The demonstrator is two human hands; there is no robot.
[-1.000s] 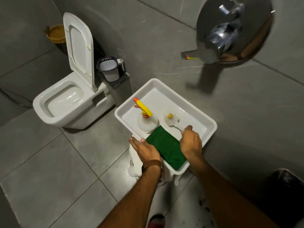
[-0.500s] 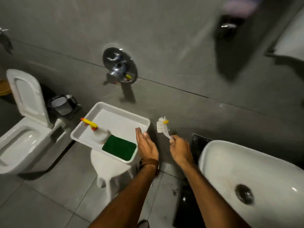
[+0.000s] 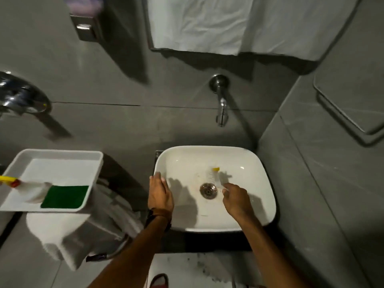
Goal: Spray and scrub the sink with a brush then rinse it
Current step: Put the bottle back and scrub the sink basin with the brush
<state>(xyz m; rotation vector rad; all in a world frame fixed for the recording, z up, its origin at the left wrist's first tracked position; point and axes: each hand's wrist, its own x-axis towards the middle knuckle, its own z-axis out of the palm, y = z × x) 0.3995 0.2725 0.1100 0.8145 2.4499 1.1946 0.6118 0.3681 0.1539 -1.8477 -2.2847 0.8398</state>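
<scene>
Head view: right hand point(image 3: 235, 201) closed around the handle of the white brush point(image 3: 214, 177), bristles down in the sink point(image 3: 257, 169) just far of the drain point(image 3: 208, 190) (yellow tip points at the far wall). Left hand point(image 3: 160, 194) lies flat, fingers loose, on the sink's left rim, gripping nothing. Spray bottle point(image 3: 31, 189) lies in the white tray point(image 3: 62, 154) off to the left, beside a green pad point(image 3: 65, 196). Tap point(image 3: 221, 104) on the far wall.

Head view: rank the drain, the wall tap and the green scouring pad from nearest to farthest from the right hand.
1. Drain: in the basin floor, just left of the right hand.
2. Wall tap: on the wall above the sink.
3. Green scouring pad: in the white tray, far left.
</scene>
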